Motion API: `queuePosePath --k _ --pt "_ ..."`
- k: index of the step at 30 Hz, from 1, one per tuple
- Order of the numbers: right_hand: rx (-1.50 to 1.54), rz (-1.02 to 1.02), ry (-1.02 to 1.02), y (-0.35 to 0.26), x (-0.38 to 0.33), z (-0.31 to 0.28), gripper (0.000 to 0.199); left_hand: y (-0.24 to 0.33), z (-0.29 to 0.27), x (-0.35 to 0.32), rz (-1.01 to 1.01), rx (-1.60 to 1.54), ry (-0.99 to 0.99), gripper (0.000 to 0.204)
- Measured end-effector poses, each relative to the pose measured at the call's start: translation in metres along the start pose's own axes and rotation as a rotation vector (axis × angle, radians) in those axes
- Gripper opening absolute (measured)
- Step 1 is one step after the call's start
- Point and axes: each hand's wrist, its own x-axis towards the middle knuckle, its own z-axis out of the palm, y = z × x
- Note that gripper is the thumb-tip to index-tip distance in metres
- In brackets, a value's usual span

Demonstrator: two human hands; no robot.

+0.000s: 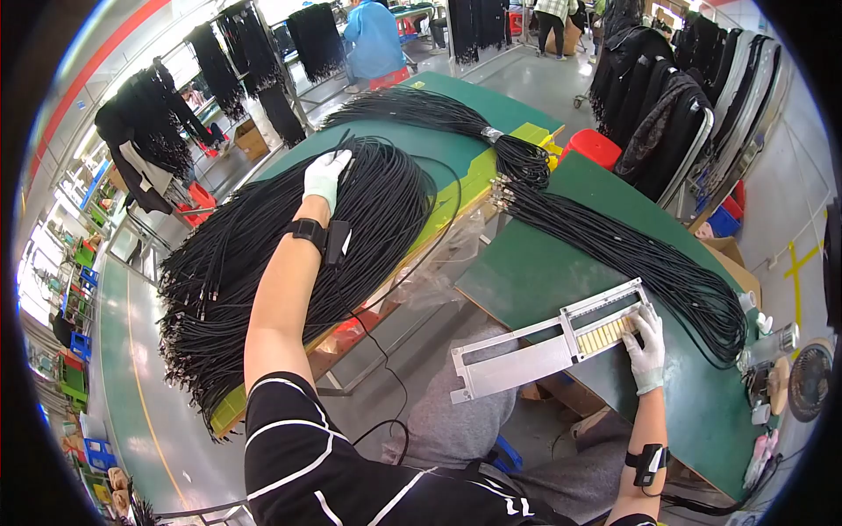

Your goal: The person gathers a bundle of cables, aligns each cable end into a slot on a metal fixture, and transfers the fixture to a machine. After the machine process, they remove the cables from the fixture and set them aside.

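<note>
My left hand (pixel 324 181), in a white glove, reaches to the far end of a large heap of black cables (pixel 289 228) on the left table. Its fingers are closed around black cable there; how many strands cannot be made out. On the right, my gloved right hand (pixel 647 349) grips the right end of a long silvery metal frame (pixel 517 364). A row of yellowish blocks (pixel 602 337) sits in one section of this frame. The frame's left part juts past the table edge, over my lap.
A tied bundle of black cables (pixel 631 245) lies along the right green table (pixel 561 206); another bundle (pixel 412 105) crosses the far table. A red stool (pixel 589 147) stands behind. A metal cylinder (pixel 772 346) and a fan (pixel 810 373) are at far right. Garment-like black bundles hang on racks.
</note>
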Motion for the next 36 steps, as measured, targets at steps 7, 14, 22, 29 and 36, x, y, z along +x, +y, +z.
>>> queuePosePath --k 7,14,22,29,36 --pt "-0.042 -0.027 -0.009 0.000 -0.001 -0.001 0.041 -0.014 -0.008 0.015 0.070 0.177 0.049 0.028" --pt "0.032 -0.020 0.015 -0.008 0.002 -0.001 0.042 -0.013 -0.008 0.014 0.053 0.118 0.028 0.025" --pt "-0.020 -0.016 0.012 -0.005 0.001 -0.002 0.041 -0.007 -0.005 0.009 0.048 0.154 0.035 0.025" --pt "-0.042 -0.045 0.023 0.001 0.001 -0.001 0.040 -0.008 -0.002 0.009 0.012 0.051 -0.001 0.029" --pt "0.012 -0.001 -0.022 -0.001 -0.001 -0.004 0.041 -0.006 0.003 0.003 0.028 0.154 0.024 0.040"
